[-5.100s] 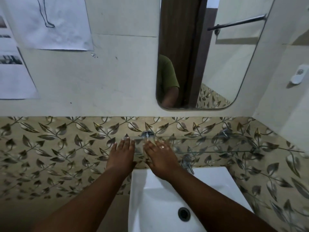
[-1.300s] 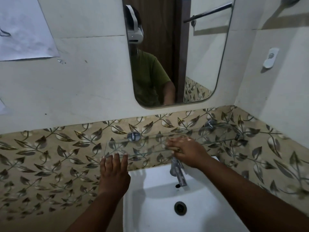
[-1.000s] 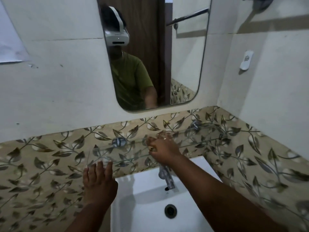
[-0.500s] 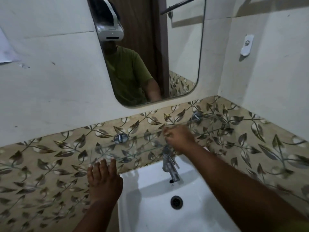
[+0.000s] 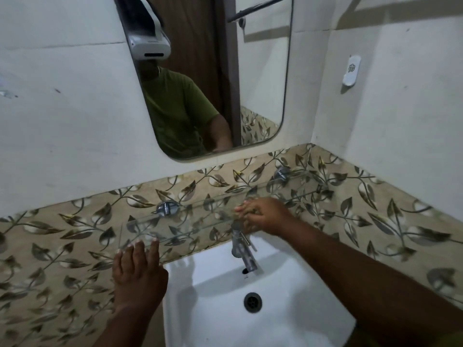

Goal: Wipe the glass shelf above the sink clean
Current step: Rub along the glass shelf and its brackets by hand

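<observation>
I see no words I can read here; the small white holder (image 5: 351,70) on the side wall has only a little picture mark on it. The glass shelf (image 5: 190,216) runs along the leaf tiles (image 5: 75,231), above the white sink (image 5: 250,291) and the tap (image 5: 241,249); two shiny pegs (image 5: 166,207) hold it to the wall. My left hand (image 5: 137,271) is flat with fingers straight and close together; its fingertips (image 5: 139,245) touch the shelf's front edge near the left end. My right hand (image 5: 263,216) lies on the shelf just above the tap, fingers bent down; I cannot tell if it holds a cloth. The glass between my hands is bare; the right end reaches near the corner, where the side wall leaves little room. The mirror (image 5: 263,83) hangs above, well apart from the shelf.
</observation>
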{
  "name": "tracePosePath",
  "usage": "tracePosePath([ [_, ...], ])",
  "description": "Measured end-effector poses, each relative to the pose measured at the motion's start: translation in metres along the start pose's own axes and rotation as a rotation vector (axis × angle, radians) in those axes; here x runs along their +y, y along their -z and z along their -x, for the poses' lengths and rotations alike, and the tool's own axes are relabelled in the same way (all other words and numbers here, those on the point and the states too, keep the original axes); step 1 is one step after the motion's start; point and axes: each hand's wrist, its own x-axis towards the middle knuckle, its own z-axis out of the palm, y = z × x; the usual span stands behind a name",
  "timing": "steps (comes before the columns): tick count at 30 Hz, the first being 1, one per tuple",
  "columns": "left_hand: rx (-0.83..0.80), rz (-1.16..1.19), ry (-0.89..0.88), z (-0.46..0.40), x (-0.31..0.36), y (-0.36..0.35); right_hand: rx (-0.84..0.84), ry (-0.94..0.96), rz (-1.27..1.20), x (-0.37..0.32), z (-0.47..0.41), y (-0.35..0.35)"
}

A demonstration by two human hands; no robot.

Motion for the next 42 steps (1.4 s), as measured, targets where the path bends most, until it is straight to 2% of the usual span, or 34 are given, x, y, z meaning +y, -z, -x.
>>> tracePosePath([
  [2,0.025,-0.002,-0.003,-0.001,0.000,0.000,0.072,-0.129,0.002,0.028,-0.006,0.023],
  [5,0.057,-0.028,-0.021,-0.002,0.000,0.000,0.207,-0.288,0.216,0.064,-0.023,0.046],
  [8,0.102,-0.064,-0.035,-0.002,-0.002,-0.003,0.247,-0.353,0.239,0.062,-0.042,0.051],
  [12,0.175,-0.127,-0.011,-0.004,0.001,-0.008,0.163,-0.249,0.215,0.017,-0.049,0.021],
  [17,0.180,-0.135,-0.015,-0.003,0.001,-0.011,-0.054,0.061,0.254,-0.007,-0.009,-0.004],
  [19,0.176,-0.128,-0.016,-0.001,0.000,-0.010,-0.033,0.026,0.197,0.012,0.006,0.011],
  [21,0.172,-0.114,-0.013,0.001,0.003,-0.008,0.069,-0.080,0.200,0.033,0.006,0.028],
  [24,0.139,-0.090,0.001,0.002,0.005,-0.005,0.173,-0.184,0.223,0.029,-0.018,0.032],
  [28,0.116,-0.072,0.039,0.004,0.004,-0.005,0.104,-0.149,0.204,-0.001,-0.035,0.005],
  [32,0.122,-0.065,0.013,0.002,-0.001,-0.006,0.046,-0.071,0.171,0.019,-0.012,0.014],
  [37,0.107,-0.046,0.026,0.003,0.006,0.000,0.239,-0.306,0.323,0.059,-0.021,0.056],
  [39,0.069,-0.044,0.032,0.002,0.005,0.000,0.262,-0.301,0.302,0.053,-0.035,0.054],
  [42,0.068,-0.070,0.042,0.001,0.002,-0.001,0.204,-0.222,0.259,0.041,-0.039,0.036],
])
